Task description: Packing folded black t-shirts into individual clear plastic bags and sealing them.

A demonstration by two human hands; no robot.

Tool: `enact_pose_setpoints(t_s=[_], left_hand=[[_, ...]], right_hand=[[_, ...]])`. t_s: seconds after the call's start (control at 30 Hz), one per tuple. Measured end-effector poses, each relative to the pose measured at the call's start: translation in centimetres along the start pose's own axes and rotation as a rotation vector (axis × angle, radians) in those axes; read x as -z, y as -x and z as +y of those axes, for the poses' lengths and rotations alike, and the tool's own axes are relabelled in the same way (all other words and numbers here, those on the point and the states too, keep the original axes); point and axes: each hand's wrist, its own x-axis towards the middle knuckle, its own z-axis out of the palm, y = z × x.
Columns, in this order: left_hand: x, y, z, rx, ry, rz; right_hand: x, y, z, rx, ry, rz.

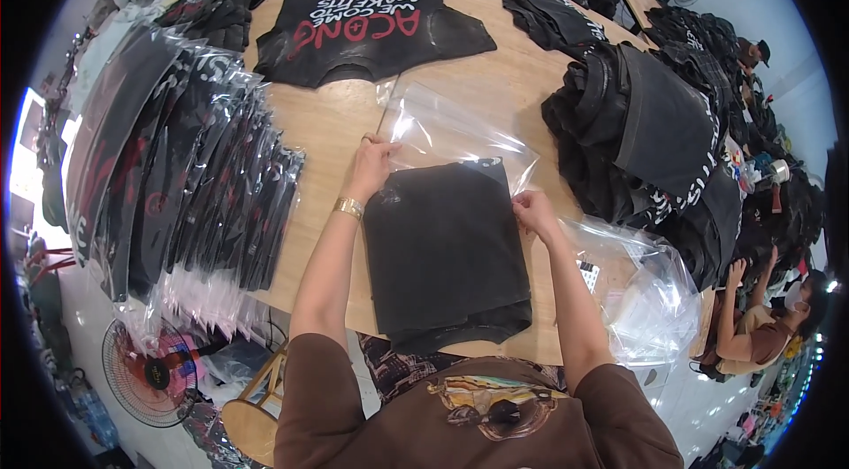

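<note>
A folded black T-shirt [442, 248] lies on the table in front of me, its collar end toward my body. The far end of the shirt sits at the mouth of a clear plastic bag [447, 129], which spreads flat beyond it. My left hand [373, 161] pinches the bag's edge at the shirt's far left corner. At the far right corner, my right hand [534, 213] has its fingers closed on the other edge of the bag. The fingertips of both hands are partly hidden by the glossy film.
A long stack of bagged black shirts [195, 177] leans at the left. One shirt with white and red print [371, 27] lies spread beyond the bag. Folded shirts [654, 115] pile up at the right, near loose clear bags [654, 310]. A co-worker [765, 327] is at far right.
</note>
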Motion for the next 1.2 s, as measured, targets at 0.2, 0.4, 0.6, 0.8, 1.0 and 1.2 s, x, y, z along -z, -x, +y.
enact_pose_setpoints(t_s=[0.2,0.4,0.6,0.8,1.0,1.2], left_hand=[[2.7,2.7,-1.1,0.084,0.074,0.043],[3.9,3.9,-0.7,0.206,0.16,0.054],[3.1,3.7,-1.6,0.216,0.18,0.026],[3.3,3.7,-2.3,0.232,0.254,0.011],[3.5,4.1,-2.1,0.274,0.412,-0.008],[3.5,5.0,-0.6,0.271,0.298,-0.023]], right_hand=[[-0.4,-0.7,-1.2,-0.11,-0.116,-0.106],[-5.0,2.2,-9.4,0.739,0.33,0.513],[-14.0,-0.1,-14.5,1.018,0.641,0.034],[-14.8,-0.4,-13.5,1.003,0.586,0.11],[-14.6,-1.1,-12.7,0.888,0.413,0.269],[-14.7,-1.4,-12.6,0.798,0.434,0.423]])
